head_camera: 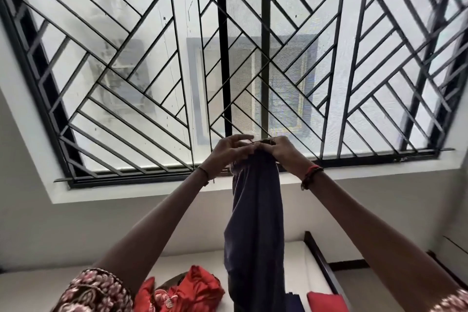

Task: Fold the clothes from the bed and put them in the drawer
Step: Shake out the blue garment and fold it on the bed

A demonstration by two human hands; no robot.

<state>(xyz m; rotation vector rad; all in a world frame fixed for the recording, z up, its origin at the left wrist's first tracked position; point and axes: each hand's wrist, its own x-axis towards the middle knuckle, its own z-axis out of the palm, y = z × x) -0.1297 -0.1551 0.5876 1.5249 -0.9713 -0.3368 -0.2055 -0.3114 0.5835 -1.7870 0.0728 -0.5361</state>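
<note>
A barred window (152,63) is filling the background above a white wall, and you are working in front of it with both arms raised. Your left hand (229,153) and right hand (283,152) are meeting at the top edge of a dark blue garment (255,210). Each is pinching the bunched cloth, the left with its upper fingers lifting loosely off it. The garment is hanging straight down between your forearms, its lower end dropping out of view over the bed (296,261). To fold well, you are best sliding the hands apart along that edge until it is lying taut, then matching the seams before lowering it flat onto the mattress. Crumpled red clothes (192,289) are lying to the left, a folded red piece (326,299) to the right; no drawer is showing.
</note>
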